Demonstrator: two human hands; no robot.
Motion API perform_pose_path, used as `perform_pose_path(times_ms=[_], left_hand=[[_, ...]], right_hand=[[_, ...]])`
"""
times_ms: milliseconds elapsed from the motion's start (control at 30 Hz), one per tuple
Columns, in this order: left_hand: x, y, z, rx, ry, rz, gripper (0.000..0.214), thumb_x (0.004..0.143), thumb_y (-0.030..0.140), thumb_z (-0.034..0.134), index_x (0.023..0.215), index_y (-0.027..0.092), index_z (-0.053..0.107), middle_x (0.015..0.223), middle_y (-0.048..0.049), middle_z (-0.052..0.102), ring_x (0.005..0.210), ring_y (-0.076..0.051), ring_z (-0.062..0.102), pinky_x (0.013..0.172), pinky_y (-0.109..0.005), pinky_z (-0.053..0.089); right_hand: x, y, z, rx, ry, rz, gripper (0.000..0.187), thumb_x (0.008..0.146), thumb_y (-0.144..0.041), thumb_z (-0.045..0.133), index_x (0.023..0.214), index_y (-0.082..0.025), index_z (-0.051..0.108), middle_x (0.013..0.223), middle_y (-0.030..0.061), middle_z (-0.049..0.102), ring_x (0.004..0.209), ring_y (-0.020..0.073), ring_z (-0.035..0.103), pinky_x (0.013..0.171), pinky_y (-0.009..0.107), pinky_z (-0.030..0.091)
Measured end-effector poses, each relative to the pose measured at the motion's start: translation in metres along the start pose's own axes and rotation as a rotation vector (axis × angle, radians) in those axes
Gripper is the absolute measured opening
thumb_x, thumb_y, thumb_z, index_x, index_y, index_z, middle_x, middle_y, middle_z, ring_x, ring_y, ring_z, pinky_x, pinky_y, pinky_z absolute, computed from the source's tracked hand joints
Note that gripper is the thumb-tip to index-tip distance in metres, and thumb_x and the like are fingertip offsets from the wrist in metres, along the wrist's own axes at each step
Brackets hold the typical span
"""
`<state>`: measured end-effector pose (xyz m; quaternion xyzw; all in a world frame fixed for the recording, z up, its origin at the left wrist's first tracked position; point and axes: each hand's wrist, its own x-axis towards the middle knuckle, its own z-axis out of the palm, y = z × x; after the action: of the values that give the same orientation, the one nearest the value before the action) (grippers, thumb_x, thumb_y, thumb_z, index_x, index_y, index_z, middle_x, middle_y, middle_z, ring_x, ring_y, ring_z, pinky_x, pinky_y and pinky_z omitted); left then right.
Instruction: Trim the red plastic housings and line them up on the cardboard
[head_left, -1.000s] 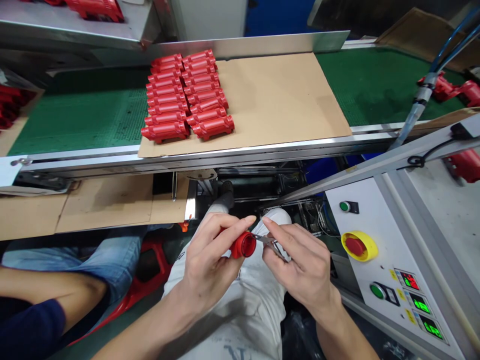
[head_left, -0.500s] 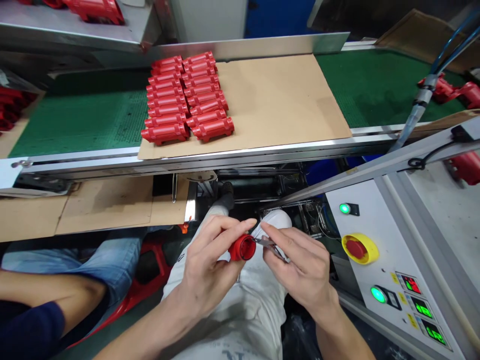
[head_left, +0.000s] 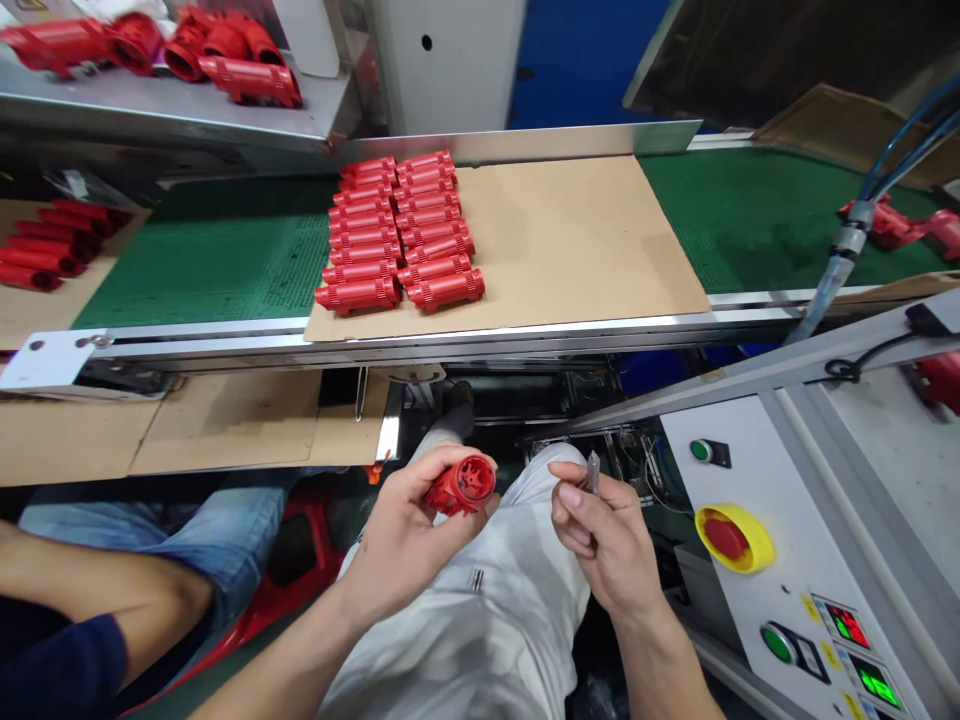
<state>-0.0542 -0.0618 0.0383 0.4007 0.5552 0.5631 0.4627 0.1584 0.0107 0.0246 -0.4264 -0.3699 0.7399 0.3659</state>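
Note:
Above my lap, my left hand [head_left: 411, 535] is closed around a red plastic tubular part [head_left: 466, 484], its round open end turned up toward me with ribs showing inside. To its right, my right hand [head_left: 604, 530] grips a small pointed metal hand tool [head_left: 592, 472] between thumb and fingers. The tip points upward, apart from the red part; fingers cover most of the tool, so its exact kind is unclear.
Two columns of red parts [head_left: 397, 235] lie on cardboard [head_left: 570, 240] over a green conveyor [head_left: 225, 250]. More red parts sit on a metal shelf [head_left: 172, 105]. A control panel [head_left: 739, 470] stands at right. Another person's arm [head_left: 112, 590] is at left.
My right hand has drawn the tool away from the red part and turned its tip upward. My left hand has tilted the part's open end up. The panel's green lights went dark; the view shifted.

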Motion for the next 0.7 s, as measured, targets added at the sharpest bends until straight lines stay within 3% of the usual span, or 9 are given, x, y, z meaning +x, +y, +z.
perform_pose_path(times_ms=[167, 233, 300, 367, 467, 567, 633, 700], left_hand=[[-0.003, 0.003, 0.001, 0.007, -0.058, -0.091, 0.011, 0.095, 0.026, 0.08, 0.105, 0.026, 0.076, 0.099, -0.0017, 0.068, 0.09, -0.016, 0.063, 0.085, -0.028, 0.052], [-0.004, 0.001, 0.0, -0.055, -0.067, -0.136, 0.019, 0.091, 0.027, 0.086, 0.107, 0.027, 0.076, 0.1, -0.0021, 0.068, 0.09, -0.017, 0.062, 0.084, -0.028, 0.052], [-0.005, -0.001, -0.002, -0.245, -0.097, -0.227, 0.037, 0.088, 0.036, 0.089, 0.121, 0.028, 0.076, 0.104, -0.0043, 0.07, 0.093, -0.018, 0.062, 0.085, -0.028, 0.052], [-0.003, 0.002, -0.007, -0.513, -0.14, -0.336, 0.052, 0.092, 0.052, 0.081, 0.135, 0.026, 0.073, 0.113, -0.0093, 0.072, 0.099, -0.021, 0.064, 0.087, -0.031, 0.055], [0.013, 0.022, -0.02, -0.646, -0.142, -0.403, 0.049, 0.099, 0.056, 0.07, 0.134, 0.022, 0.075, 0.123, -0.014, 0.075, 0.103, -0.023, 0.068, 0.089, -0.032, 0.059], [0.047, 0.059, -0.038, -0.322, -0.136, -0.289, 0.045, 0.091, 0.044, 0.085, 0.131, 0.025, 0.076, 0.121, -0.0113, 0.08, 0.1, -0.024, 0.074, 0.087, -0.032, 0.061], [0.084, 0.089, -0.048, -0.022, -0.128, -0.096, 0.05, 0.082, 0.042, 0.093, 0.127, 0.026, 0.078, 0.121, -0.0085, 0.082, 0.105, -0.027, 0.076, 0.092, -0.037, 0.062], [0.136, 0.117, -0.055, 0.297, -0.044, 0.149, 0.047, 0.078, 0.045, 0.096, 0.118, 0.026, 0.081, 0.114, -0.0047, 0.084, 0.104, -0.027, 0.077, 0.097, -0.04, 0.062]], right_hand=[[0.004, 0.006, -0.008, -0.178, -0.015, 0.024, 0.036, 0.087, -0.049, 0.08, 0.114, -0.024, 0.083, 0.071, -0.0005, 0.065, 0.051, 0.0061, 0.031, 0.046, 0.022, 0.024], [0.015, 0.017, -0.017, -0.264, -0.03, 0.038, 0.041, 0.087, -0.052, 0.078, 0.116, -0.023, 0.081, 0.074, 0.0008, 0.066, 0.053, 0.0082, 0.036, 0.049, 0.024, 0.028], [0.031, 0.036, -0.029, -0.38, -0.02, 0.035, 0.041, 0.086, -0.049, 0.079, 0.116, -0.021, 0.082, 0.079, 0.0032, 0.07, 0.06, 0.0114, 0.046, 0.054, 0.026, 0.037], [0.047, 0.062, -0.043, -0.529, 0.025, 0.002, 0.037, 0.082, -0.043, 0.082, 0.111, -0.02, 0.084, 0.086, 0.0064, 0.075, 0.072, 0.0163, 0.058, 0.064, 0.028, 0.048], [0.062, 0.107, -0.063, -0.723, 0.066, -0.044, 0.033, 0.08, -0.037, 0.078, 0.107, -0.02, 0.085, 0.089, 0.0083, 0.079, 0.082, 0.0229, 0.067, 0.077, 0.033, 0.056], [0.062, 0.151, -0.079, -0.873, 0.033, -0.043, 0.032, 0.084, -0.035, 0.067, 0.105, -0.02, 0.086, 0.088, 0.0082, 0.082, 0.08, 0.0256, 0.074, 0.077, 0.034, 0.059], [0.058, 0.174, -0.086, -0.98, 0.055, -0.046, 0.037, 0.086, -0.032, 0.062, 0.111, -0.02, 0.085, 0.094, 0.0094, 0.083, 0.084, 0.0273, 0.076, 0.081, 0.035, 0.061], [0.056, 0.191, -0.087, -1.085, 0.085, -0.06, 0.039, 0.087, -0.027, 0.058, 0.117, -0.023, 0.084, 0.102, 0.0094, 0.083, 0.095, 0.0292, 0.078, 0.092, 0.038, 0.06]])
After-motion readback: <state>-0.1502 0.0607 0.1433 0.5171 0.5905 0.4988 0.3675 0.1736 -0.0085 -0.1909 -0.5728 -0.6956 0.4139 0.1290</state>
